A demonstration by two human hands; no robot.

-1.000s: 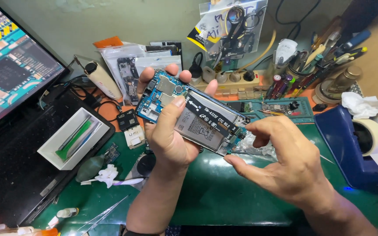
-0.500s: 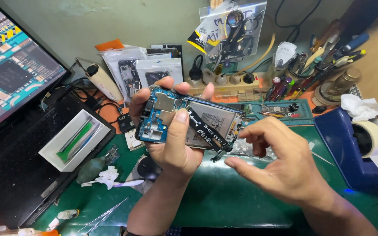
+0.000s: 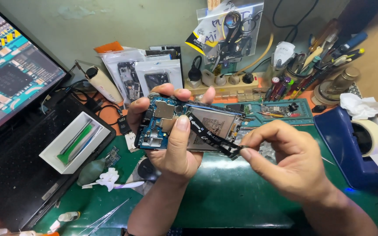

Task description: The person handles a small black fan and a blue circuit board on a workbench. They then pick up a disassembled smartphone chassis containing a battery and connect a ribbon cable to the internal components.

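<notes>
Nearest the camera, two bare forearms rise over the dark green work mat [image 3: 224, 201]. The left hand [image 3: 171, 144] is wrapped around an opened smartphone with a blue circuit board and a silver battery exposed [image 3: 184, 124], holding it above the mat with the thumb pressed flat on its upper face and the fingertips curling over the far edge. The right hand [image 3: 294, 161] sits just to the right of the phone, its thumb and forefinger pinched tight on the lower end of a narrow black flex ribbon [image 3: 208, 135] that runs diagonally across the battery (whether the ribbon's upper end is attached under the thumb cannot be made out).

To the left, a white rectangular tray holding green strips [image 3: 73, 142] rests on a black laptop [image 3: 18, 175], and a small crumpled white tissue [image 3: 108, 179] lies on the mat. At right stands a blue tape dispenser with a roll of pale tape [image 3: 355, 140]. Farther back, clear plastic bags of phone parts [image 3: 141, 74] lean against the wall, beside a cluster of tools standing in cups [image 3: 320, 57].
</notes>
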